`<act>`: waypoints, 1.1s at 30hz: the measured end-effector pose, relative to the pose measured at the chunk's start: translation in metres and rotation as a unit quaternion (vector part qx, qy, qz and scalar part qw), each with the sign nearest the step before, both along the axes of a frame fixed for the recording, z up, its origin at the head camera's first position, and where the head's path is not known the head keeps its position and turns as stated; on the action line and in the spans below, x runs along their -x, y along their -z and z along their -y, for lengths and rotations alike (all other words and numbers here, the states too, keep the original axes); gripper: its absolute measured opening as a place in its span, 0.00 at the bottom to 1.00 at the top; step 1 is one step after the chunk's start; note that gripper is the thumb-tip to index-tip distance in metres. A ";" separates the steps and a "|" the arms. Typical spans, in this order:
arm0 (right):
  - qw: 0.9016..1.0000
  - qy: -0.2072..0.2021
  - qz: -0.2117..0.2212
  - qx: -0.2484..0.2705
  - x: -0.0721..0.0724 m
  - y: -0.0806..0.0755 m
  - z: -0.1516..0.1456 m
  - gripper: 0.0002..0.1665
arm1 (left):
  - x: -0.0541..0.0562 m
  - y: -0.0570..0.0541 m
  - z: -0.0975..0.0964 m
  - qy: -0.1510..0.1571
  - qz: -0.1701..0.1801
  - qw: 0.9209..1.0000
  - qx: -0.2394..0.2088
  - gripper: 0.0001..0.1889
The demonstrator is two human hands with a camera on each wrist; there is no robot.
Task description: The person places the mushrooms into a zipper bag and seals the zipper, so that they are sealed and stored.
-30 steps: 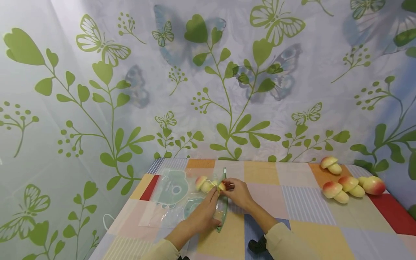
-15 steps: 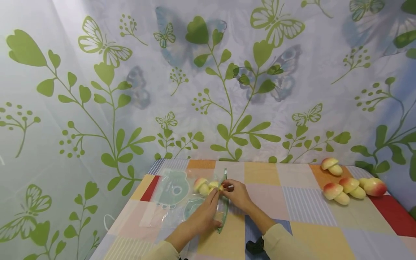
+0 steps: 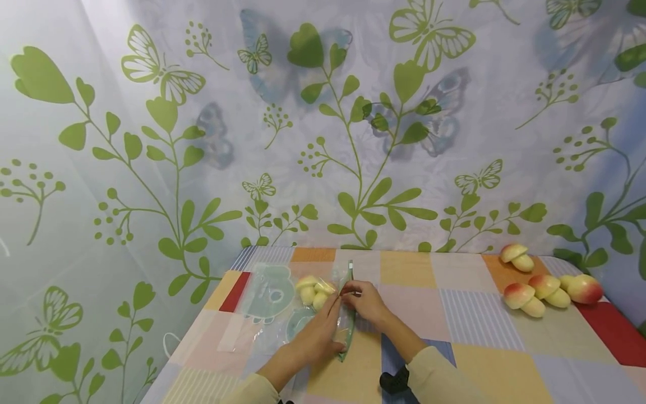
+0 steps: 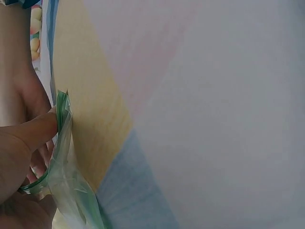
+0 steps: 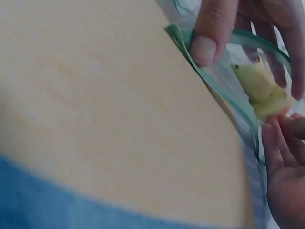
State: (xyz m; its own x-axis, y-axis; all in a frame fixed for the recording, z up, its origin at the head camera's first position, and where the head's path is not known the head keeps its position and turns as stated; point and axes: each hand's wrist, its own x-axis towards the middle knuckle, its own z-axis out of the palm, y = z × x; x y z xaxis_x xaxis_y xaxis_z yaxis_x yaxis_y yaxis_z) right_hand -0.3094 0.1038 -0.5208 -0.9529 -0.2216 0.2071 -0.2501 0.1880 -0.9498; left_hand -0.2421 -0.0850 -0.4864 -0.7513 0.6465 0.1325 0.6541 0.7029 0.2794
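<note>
- Patchwork cloth (image 3: 484, 370) spreads beneath my hands, with a leaf-and-butterfly curtain (image 3: 323, 140) behind it.
- My left hand (image 3: 315, 335) grips the mouth of a clear bag (image 3: 237, 331), thumb at its green edge (image 4: 61, 114).
- 2 yellow mushrooms (image 3: 306, 285) lie in the bag, just beyond my left fingertips and to their left.
- My right hand (image 3: 367, 301) is at the same mouth, its fingers bent and close to 1 mushroom; whether they pinch anything, I cannot tell.
- 4 other mushrooms (image 3: 550, 289) sit well apart, away to my right.
</note>
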 end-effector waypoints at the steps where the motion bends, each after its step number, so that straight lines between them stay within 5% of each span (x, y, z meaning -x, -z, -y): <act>1: 1.000 -0.011 0.005 0.008 0.000 0.000 -0.001 0.07 | 0.000 0.000 0.000 0.000 -0.001 1.000 0.000 0.58; 16: 0.998 -0.062 -0.006 -0.019 -0.005 -0.008 -0.031 0.20 | 0.000 0.002 0.001 -0.005 0.003 1.000 -0.004 0.56; 33: 0.996 -0.024 -0.024 -0.087 -0.016 -0.018 -0.067 0.18 | -0.002 0.006 -0.003 -0.009 -0.002 1.000 -0.010 0.57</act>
